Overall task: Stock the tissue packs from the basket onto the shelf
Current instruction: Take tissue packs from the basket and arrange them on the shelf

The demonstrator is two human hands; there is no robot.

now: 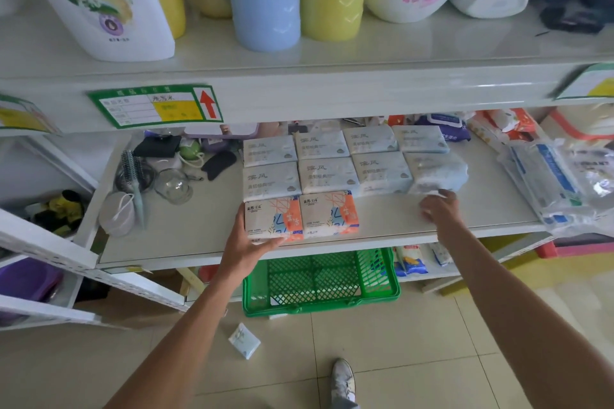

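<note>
Several pale blue tissue packs [327, 176] lie in two rows on the middle shelf [186, 229]. In front of them sit two orange-and-blue patterned packs. My left hand [246, 242] grips the left patterned pack [272, 217] at its front left corner, thumb along its side. The second patterned pack [329, 214] lies right beside it. My right hand [440, 207] is blurred at the front edge of the rightmost pale blue pack [437, 173], which is also blurred; its grip is unclear. The green mesh basket [378, 276] stands on the floor under the shelf.
A hairbrush [133, 173], glass cups [173, 188] and small items crowd the shelf's left part. Plastic-wrapped goods [558, 186] overhang its right end. Large bottles [265, 0] stand on the shelf above. A small pack [244, 340] lies on the floor tiles near my shoe [344, 378].
</note>
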